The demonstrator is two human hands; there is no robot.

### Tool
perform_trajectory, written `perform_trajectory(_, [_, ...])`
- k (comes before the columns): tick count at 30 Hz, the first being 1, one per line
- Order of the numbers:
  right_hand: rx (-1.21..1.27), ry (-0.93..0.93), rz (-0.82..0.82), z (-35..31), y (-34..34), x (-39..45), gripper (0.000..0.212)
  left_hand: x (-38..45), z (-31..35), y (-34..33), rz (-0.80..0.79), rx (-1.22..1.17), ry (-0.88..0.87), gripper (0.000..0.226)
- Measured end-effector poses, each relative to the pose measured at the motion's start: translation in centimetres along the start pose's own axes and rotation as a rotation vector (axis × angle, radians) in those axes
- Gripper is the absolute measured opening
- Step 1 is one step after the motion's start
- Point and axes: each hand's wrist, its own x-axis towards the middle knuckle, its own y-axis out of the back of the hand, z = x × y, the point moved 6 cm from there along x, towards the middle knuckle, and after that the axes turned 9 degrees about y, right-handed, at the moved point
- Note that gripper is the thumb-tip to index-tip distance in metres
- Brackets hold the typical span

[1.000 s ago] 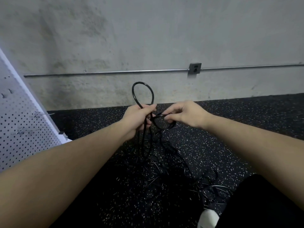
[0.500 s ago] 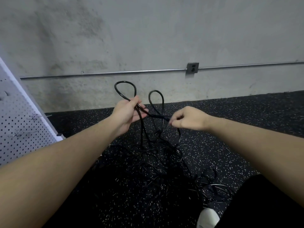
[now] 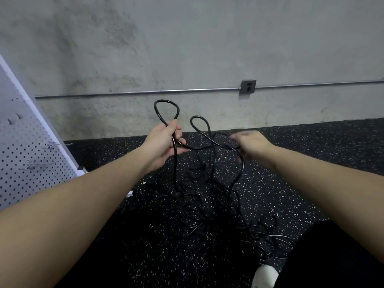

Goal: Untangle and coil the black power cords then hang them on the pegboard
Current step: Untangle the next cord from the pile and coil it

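Speckled floor [image 3: 291, 183], left hand [image 3: 164, 142] gripping black cord [image 3: 207, 146], right hand [image 3: 251, 143] blurred

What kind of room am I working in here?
Probably a garage, basement or utility room: bare grey concrete wall, black speckled rubber floor, surface-mounted metal conduit with a grey outlet box, and a white perforated pegboard.

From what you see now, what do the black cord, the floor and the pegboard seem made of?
Black cord: probably rubber or vinyl jacket, glossy, bending in smooth loops. Floor: seemingly rubber matting, matte black with pale flecks. Pegboard: white perforated sheet, painted metal or hardboard; I cannot tell.
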Motion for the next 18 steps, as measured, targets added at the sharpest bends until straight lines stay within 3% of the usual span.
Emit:
perform_trajectory(2, [-0.362,-0.008,-0.111,1.0,-0.3,0.1,0.033,-0.2,0.5,-0.2,-0.015,-0.007,-0.014,0.019])
perform_trajectory(6, [-0.740,-0.051,-0.266,2.1,-0.8,0.1,0.039,0.0,1.3,0.5,0.039,-0.018,-0.068,0.021])
perform_trajectory(8, [-0.630,0.038,-0.271,0.7,-1.5,-0.6,0.045,0.1,1.1,0.8,0.046,-0.012,-0.069,0.021])
perform_trajectory(12, [0.013,0.139,-0.349,-3.0,-4.3,-2.9,0.045,-0.2,1.0,0.2,0.043,-0.008,-0.086,0.020])
perform_trajectory(15, [0.058,0.198,-0.487,-4.5,-7.0,-4.4,0.048,-0.4,1.4,-0.8,0.050,-0.058,-0.116,0.021])
perform_trajectory(18, [0.098,0.182,-0.591,-4.9,-9.0,-5.1,0.050,-0.5,2.0,-1.6,0.037,-0.298,-0.099,0.025])
